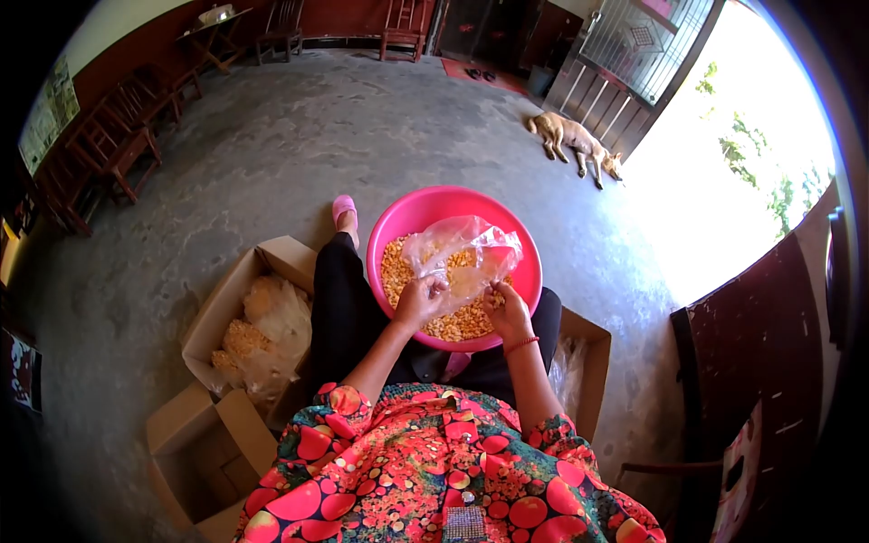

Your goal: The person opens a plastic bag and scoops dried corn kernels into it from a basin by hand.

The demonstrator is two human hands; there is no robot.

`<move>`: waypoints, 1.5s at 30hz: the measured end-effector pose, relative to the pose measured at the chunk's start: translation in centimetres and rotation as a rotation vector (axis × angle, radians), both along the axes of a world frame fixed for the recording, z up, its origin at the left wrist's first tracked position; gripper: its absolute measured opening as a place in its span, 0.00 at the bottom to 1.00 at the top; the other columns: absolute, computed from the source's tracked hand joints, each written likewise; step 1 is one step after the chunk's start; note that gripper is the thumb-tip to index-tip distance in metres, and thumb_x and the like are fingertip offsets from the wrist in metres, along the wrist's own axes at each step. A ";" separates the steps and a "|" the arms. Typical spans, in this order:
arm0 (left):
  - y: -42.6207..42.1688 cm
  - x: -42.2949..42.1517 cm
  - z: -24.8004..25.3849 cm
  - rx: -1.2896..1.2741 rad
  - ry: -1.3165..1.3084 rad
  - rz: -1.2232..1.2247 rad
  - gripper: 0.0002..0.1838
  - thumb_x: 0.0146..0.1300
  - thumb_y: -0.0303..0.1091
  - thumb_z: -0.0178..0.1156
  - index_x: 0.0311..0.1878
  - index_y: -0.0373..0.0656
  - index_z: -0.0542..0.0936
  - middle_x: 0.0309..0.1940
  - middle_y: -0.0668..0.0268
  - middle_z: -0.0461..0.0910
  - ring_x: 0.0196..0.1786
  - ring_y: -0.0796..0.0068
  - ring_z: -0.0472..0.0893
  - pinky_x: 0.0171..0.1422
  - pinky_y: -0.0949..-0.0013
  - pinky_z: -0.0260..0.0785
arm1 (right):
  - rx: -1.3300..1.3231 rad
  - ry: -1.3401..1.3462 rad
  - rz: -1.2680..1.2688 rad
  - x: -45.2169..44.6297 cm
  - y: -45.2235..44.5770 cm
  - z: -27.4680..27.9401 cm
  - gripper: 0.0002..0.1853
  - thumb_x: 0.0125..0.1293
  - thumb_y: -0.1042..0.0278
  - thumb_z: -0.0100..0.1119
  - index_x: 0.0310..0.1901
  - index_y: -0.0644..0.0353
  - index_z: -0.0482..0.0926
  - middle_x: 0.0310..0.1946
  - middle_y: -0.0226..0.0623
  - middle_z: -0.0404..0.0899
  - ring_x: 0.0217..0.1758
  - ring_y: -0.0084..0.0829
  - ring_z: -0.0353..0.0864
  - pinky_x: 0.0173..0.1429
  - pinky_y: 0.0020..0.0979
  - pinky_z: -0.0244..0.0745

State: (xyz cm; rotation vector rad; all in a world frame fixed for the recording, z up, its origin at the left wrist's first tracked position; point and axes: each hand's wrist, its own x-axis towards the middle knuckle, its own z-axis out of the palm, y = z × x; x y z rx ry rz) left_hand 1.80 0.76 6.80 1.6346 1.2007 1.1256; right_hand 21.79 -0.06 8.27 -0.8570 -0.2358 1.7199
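Note:
A pink plastic basin [406, 214] rests on my lap, with yellow corn kernels [462, 323] spread over its bottom. Above the kernels, a clear plastic bag [466, 242] is stretched between my two hands. My left hand [422, 300] pinches the bag's near edge on the left. On the right, the fingers of my right hand [507, 309] are closed on the same edge; a red bracelet circles that wrist. Some kernels show through the bag, but I cannot tell whether they are in it or under it.
Left of me, a cardboard box [213, 303] holds filled bags of corn [262, 330], beside another open box [213, 443]. A third box [593, 362] with clear bags [566, 366] stands right. A dog [575, 138] lies near the doorway. Wooden chairs [113, 149] line the wall.

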 end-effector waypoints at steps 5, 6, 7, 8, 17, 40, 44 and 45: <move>0.4 0.2 -1.1 0.037 -0.060 -0.008 0.17 0.44 0.19 0.50 0.41 0.36 0.77 0.33 0.60 0.79 0.38 0.74 0.77 0.45 0.73 0.68 | 0.238 -0.139 -0.003 -2.4 2.7 2.4 0.09 0.60 0.70 0.49 0.40 0.66 0.71 0.33 0.38 0.72 0.37 0.31 0.74 0.46 0.31 0.72; 0.4 0.2 -1.2 0.035 -0.060 -0.007 0.17 0.44 0.19 0.50 0.41 0.36 0.77 0.33 0.60 0.79 0.38 0.74 0.77 0.45 0.73 0.68 | 0.315 -0.226 -0.003 -2.7 3.5 2.2 0.11 0.60 0.70 0.50 0.41 0.67 0.71 0.34 0.39 0.72 0.39 0.31 0.73 0.48 0.33 0.71; 0.4 0.1 -1.3 0.040 -0.036 -0.006 0.19 0.44 0.19 0.49 0.43 0.37 0.76 0.34 0.59 0.79 0.39 0.72 0.78 0.46 0.72 0.68 | 0.359 -0.345 0.019 -2.7 3.9 1.9 0.12 0.60 0.70 0.50 0.42 0.67 0.71 0.35 0.38 0.73 0.41 0.33 0.73 0.50 0.34 0.70; 0.4 0.0 -1.4 0.045 -0.011 -0.004 0.21 0.44 0.19 0.49 0.45 0.37 0.76 0.35 0.58 0.79 0.40 0.71 0.78 0.46 0.72 0.68 | 0.400 -0.465 0.037 -2.7 4.4 1.7 0.13 0.59 0.70 0.51 0.44 0.67 0.71 0.37 0.38 0.73 0.43 0.35 0.73 0.52 0.35 0.69; -0.2 -0.1 0.1 0.062 0.007 0.075 0.21 0.46 0.20 0.50 0.48 0.37 0.74 0.40 0.55 0.78 0.44 0.66 0.78 0.49 0.70 0.67 | 0.341 -0.566 0.080 -4.3 1.8 5.7 0.12 0.60 0.68 0.46 0.43 0.59 0.74 0.40 0.33 0.74 0.42 0.26 0.74 0.43 0.25 0.69; 0.3 0.0 -0.8 0.105 -0.010 0.045 0.19 0.47 0.20 0.50 0.47 0.36 0.74 0.41 0.55 0.78 0.45 0.67 0.77 0.51 0.70 0.67 | 0.933 -1.616 0.758 -5.3 -0.2 -4.2 0.17 0.51 0.61 0.53 0.42 0.59 0.75 0.34 0.48 0.77 0.37 0.44 0.76 0.44 0.39 0.70; 0.2 0.0 -0.8 0.038 -0.048 0.029 0.19 0.48 0.20 0.50 0.46 0.35 0.74 0.41 0.54 0.78 0.45 0.67 0.77 0.51 0.70 0.67 | 0.807 -1.385 0.781 -4.8 -0.5 -2.3 0.14 0.53 0.65 0.53 0.40 0.61 0.75 0.26 0.41 0.77 0.26 0.34 0.76 0.32 0.31 0.70; 0.2 0.0 -0.7 0.026 -0.069 0.029 0.19 0.48 0.20 0.50 0.46 0.35 0.75 0.41 0.54 0.77 0.45 0.67 0.77 0.51 0.70 0.67 | 0.550 -1.208 0.802 -4.8 -1.0 -0.3 0.12 0.55 0.65 0.53 0.38 0.62 0.75 0.23 0.37 0.75 0.21 0.27 0.72 0.26 0.27 0.65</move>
